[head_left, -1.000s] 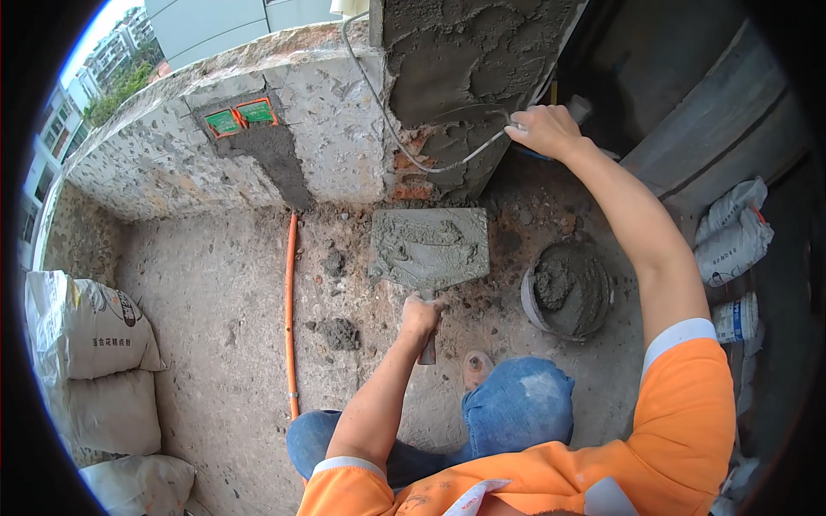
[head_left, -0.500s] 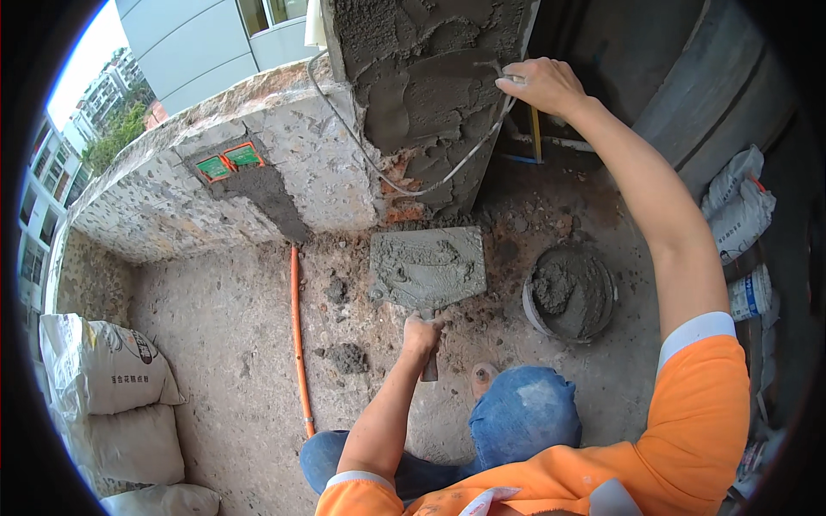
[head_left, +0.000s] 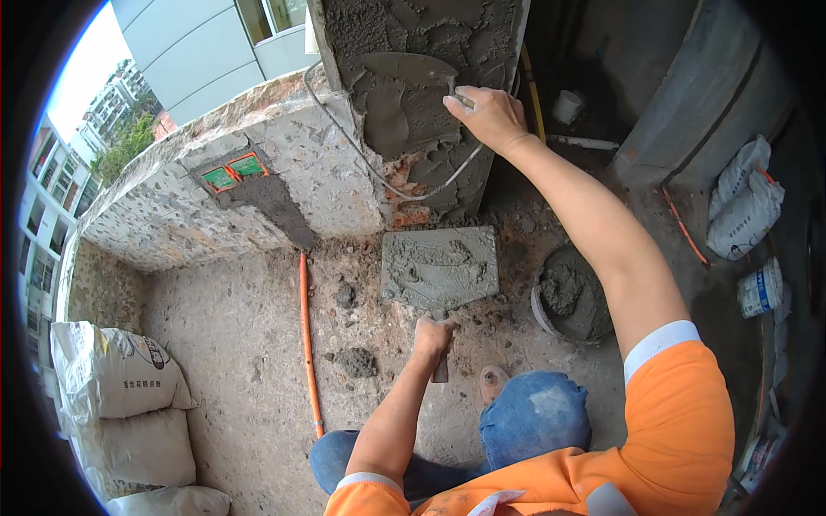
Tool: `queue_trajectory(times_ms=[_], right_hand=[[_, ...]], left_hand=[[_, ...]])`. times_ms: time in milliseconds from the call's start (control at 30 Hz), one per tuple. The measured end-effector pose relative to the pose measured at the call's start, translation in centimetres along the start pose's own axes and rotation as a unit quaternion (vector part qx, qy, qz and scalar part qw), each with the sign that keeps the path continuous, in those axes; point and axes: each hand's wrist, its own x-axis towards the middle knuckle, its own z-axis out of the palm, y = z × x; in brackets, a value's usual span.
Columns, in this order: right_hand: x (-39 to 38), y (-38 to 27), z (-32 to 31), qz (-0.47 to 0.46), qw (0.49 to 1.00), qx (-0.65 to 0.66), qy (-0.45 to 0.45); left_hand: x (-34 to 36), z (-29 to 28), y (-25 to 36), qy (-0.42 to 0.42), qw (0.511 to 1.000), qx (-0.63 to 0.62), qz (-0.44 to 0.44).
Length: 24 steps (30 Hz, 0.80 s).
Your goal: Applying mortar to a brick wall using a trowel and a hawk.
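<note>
With my right grip (head_left: 492, 119) closed around the trowel (head_left: 409, 68), I should press evenly along the column (head_left: 417, 30); my left grip (head_left: 431, 336) holds the mortar board (head_left: 440, 262).

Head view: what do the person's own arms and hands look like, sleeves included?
Short orange sleeves end in whitish cuffs. Below these, the left arm and right arm are bare, with nothing seen on the wrists. The left hand and right hand are ungloved; each grip is plain fingers.
</note>
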Motion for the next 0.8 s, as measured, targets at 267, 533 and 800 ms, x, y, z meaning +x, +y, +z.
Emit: queue_trajectory(times_ms=[267, 533, 800], right_hand=[[1.1, 8.8, -3.0, 0.078, 0.981, 0.177, 0.005], [-1.3, 10.6, -6.4, 0.106, 0.978, 0.178, 0.026], [-13.5, 8.2, -6.1, 0.011, 0.98, 0.057, 0.19]], left_hand=[[-0.9, -0.6, 0.7, 0.005, 1.0, -0.009, -0.015], [0.7, 0.1, -1.1, -0.018, 1.0, 0.021, -0.011], [0.1, 0.2, 1.2, 0.028, 0.996, 0.087, 0.017]])
